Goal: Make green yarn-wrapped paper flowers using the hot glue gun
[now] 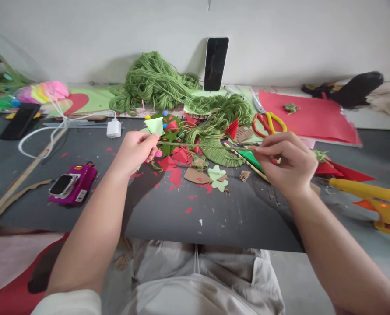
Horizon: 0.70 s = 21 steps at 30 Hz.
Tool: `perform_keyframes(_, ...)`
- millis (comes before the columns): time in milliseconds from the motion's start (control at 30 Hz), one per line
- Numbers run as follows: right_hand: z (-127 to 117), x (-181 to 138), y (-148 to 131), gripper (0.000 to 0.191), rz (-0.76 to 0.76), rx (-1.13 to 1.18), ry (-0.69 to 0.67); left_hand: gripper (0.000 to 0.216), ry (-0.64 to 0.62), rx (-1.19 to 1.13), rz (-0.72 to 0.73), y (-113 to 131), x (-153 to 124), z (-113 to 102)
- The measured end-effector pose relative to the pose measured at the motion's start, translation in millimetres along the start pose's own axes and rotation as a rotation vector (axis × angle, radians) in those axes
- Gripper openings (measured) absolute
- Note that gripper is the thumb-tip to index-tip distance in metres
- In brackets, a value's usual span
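A strand of green yarn (201,145) is stretched level between my two hands, above the table. My left hand (138,148) pinches one end, closed, near a folded pale green paper piece (154,125). My right hand (285,162) pinches the other end between thumb and fingers. Behind the strand lies a loose bundle of green yarn (227,114), with a yarn-wrapped fan-shaped piece (221,154) below it. Red paper scraps (175,177), a brown cardboard piece (198,176) and a pale green flower cutout (218,177) lie between my hands.
Red-and-yellow scissors (269,124) lie behind my right hand, and a yellow glue gun (375,199) lies at the right. A phone (216,63) leans on the wall beside a big yarn heap (152,81). A purple device (72,184) and white charger (114,128) are at the left.
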State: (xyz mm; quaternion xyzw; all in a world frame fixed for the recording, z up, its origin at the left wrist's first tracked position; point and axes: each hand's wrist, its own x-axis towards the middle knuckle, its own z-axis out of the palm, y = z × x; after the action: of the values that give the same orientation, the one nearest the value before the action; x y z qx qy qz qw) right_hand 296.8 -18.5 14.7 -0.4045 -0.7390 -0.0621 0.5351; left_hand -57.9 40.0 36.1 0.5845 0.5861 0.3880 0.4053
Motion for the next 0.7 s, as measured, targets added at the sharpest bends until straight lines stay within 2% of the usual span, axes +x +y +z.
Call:
perform_keyframes(133, 0.7, 0.1, -0.7, 0.018, 0.005, 0.006, -0.009, 0.030, 0.015, -0.165, -0.055, -4.2, 4.0, 3.2)
perform_keyframes(267, 0.8, -1.1, 0.2, 0.018, 0.020, 0.012, -0.022, 0.025, 0.036, -0.275, -0.028, -4.1, 5.9, 6.0)
perform_keyframes(433, 1.1, -0.9, 0.1, 0.017, 0.031, 0.007, -0.022, 0.034, 0.020, -0.379, -0.035, 0.1, 3.2, 8.1)
perform_keyframes(600, 1.3, -0.8, -0.5, 0.017, 0.032, 0.019, -0.023, 0.040, 0.058, -0.411, -0.035, -2.3, 3.6, 6.7)
perform_keyframes(700, 1.5, -1.5, 0.4, 0.017, 0.054, 0.034, -0.028, 0.046, 0.019, -0.398, -0.007, -3.5, 4.8, 3.4)
